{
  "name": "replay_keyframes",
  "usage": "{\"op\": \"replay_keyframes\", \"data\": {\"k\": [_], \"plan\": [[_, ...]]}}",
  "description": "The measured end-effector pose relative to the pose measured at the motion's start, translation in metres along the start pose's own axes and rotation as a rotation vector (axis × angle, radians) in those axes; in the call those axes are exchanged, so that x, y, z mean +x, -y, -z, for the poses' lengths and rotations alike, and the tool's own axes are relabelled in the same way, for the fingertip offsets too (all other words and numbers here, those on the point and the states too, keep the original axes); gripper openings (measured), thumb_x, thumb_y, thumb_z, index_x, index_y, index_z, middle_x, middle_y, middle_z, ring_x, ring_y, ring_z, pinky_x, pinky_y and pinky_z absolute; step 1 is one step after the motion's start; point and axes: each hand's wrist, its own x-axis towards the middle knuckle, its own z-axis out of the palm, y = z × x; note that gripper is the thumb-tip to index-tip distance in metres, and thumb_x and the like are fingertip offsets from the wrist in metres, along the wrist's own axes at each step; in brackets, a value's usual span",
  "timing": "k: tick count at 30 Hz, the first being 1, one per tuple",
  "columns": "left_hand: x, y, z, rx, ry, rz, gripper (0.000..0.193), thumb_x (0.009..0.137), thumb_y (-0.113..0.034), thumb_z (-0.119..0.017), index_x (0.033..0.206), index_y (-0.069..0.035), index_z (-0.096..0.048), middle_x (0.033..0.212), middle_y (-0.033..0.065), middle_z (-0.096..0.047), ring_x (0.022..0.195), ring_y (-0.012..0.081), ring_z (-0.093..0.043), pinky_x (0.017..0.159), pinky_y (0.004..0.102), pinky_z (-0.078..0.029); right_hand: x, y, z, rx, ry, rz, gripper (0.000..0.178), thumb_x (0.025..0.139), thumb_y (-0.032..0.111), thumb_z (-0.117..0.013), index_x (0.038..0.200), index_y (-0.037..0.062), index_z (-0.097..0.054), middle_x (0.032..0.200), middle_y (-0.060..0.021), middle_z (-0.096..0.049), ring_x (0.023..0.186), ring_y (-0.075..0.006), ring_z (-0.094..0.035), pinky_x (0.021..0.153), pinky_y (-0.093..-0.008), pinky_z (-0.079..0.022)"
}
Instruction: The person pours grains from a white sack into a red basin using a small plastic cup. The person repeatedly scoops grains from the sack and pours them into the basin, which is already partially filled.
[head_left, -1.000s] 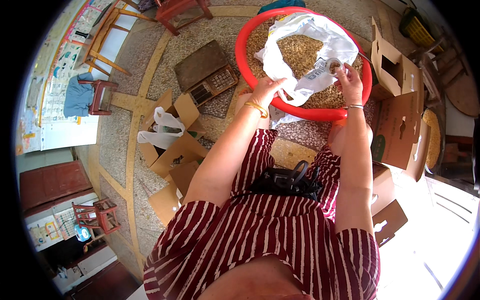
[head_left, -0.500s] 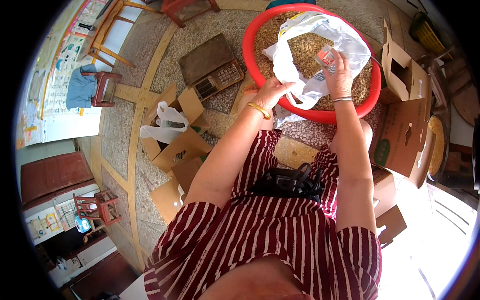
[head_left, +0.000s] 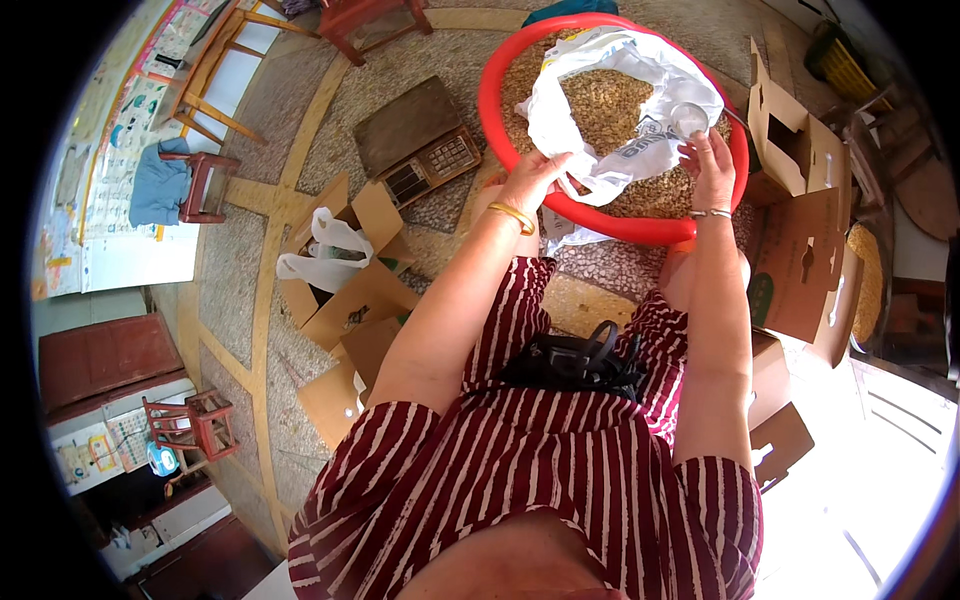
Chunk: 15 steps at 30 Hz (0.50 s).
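My left hand [head_left: 533, 182] pinches the near left edge of a white plastic bag [head_left: 552, 118], whose mouth gapes wide. Brown grain-like bits [head_left: 603, 100] show within the bag's opening. My right hand [head_left: 710, 172] has its fingers around a small clear plastic cup [head_left: 688, 119] with a round rim, held over the right side of the bag. Under the bag is a wide tub with a thick red rim [head_left: 497, 112], and more of the same brown bits [head_left: 655, 203] lie around the bag.
A scale with a keypad [head_left: 425, 140] stands left of the tub. An open cardboard box [head_left: 375, 290] with a white bag [head_left: 330, 250] in it is nearer on the left. More cardboard boxes [head_left: 805, 250] stand on the right. Wooden stools [head_left: 205, 180] are farther left.
My right hand has moved right and slightly nearer, and the cup has turned from its orange-red label to its round rim. The left hand still grips the bag's edge.
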Motion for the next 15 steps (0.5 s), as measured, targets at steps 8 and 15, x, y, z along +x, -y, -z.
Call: {"op": "replay_keyframes", "data": {"k": [8, 15], "plan": [[0.014, 0.016, 0.007, -0.094, -0.014, -0.01, 0.028, 0.085, -0.027, -0.059, 0.096, -0.001, -0.058, 0.085, 0.0071, -0.062, 0.071, 0.0145, -0.06, 0.06, 0.0261, -0.05, -0.004, -0.001, 0.038, -0.587, -0.07, -0.151, 0.049, 0.08, 0.035, -0.064, 0.111, -0.0005, -0.053, 0.072, -0.0074, -0.061, 0.059, -0.0095, -0.057, 0.047, -0.0223, -0.046], [0.01, 0.013, 0.007, -0.07, -0.032, -0.046, 0.028, 0.085, -0.027, -0.059, 0.094, -0.001, -0.057, 0.083, 0.0067, -0.061, 0.07, 0.0155, -0.06, 0.061, 0.0274, -0.05, -0.014, -0.031, 0.012, -1.305, 0.407, -0.006, 0.055, 0.071, 0.044, -0.063, 0.108, 0.0052, -0.055, 0.089, -0.0183, -0.062, 0.086, -0.0347, -0.06, 0.077, -0.0405, -0.047]]}}
